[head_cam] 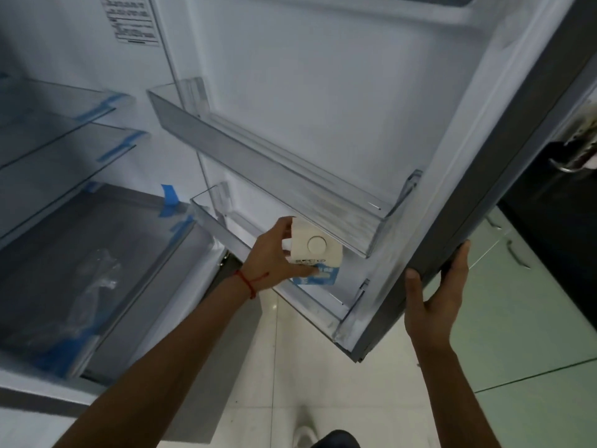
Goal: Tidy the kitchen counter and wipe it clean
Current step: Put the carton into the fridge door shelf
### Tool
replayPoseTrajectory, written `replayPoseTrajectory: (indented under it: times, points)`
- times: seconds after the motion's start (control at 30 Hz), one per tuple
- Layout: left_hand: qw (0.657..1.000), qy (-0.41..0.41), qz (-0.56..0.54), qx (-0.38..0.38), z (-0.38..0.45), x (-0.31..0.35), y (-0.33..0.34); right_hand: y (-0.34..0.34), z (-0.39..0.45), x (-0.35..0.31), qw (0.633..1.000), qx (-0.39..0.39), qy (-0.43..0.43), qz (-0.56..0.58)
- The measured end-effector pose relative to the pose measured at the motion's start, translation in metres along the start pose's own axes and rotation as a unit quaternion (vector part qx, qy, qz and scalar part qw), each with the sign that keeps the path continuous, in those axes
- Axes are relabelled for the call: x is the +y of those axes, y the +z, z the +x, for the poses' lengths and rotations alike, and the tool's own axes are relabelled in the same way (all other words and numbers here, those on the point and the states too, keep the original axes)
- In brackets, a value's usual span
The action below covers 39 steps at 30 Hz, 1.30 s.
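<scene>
- In the lower door bin [326,305], directly beyond the left hand [274,261], stands the carton [315,253]; the hand is wrapped around its upper body, thumb over the top edge.
- Handling judgement: paperboard walls will likely dent under squeeze; grip the sides below the cap [315,243].
- The right hand [433,299] clamps the fridge door [484,221] edge.
- Fill level, hence weight, cannot be determined. The carton base is hidden behind the hand; print is blurred. No tabletop is in view.
</scene>
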<state>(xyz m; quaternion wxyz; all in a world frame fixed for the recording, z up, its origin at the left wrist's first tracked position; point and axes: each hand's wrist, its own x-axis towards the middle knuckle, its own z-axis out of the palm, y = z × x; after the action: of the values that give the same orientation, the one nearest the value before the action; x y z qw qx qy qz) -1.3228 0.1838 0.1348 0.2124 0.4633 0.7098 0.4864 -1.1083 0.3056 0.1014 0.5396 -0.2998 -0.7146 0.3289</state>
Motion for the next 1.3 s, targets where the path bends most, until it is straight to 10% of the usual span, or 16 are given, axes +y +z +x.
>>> replayPoseTrajectory:
  times: [0.33,0.67,0.83,1.3]
  points:
    - [0.982,-0.029,0.118,-0.148,0.02,-0.026,0.013,0.001,0.011,0.006,1.0,-0.006,-0.004,-0.001]
    - [0.972,-0.038,0.21,0.098,-0.061,-0.031,0.017,0.008,-0.014,-0.008,0.998,0.04,-0.051,0.011]
    - [0.936,0.11,0.331,0.057,-0.114,-0.039,0.045,0.014,-0.04,-0.024,0.996,0.062,-0.062,0.002]
    - [0.947,-0.022,0.3,0.115,-0.219,-0.073,-0.048,0.047,-0.145,-0.11,0.995,-0.081,-0.046,0.038]
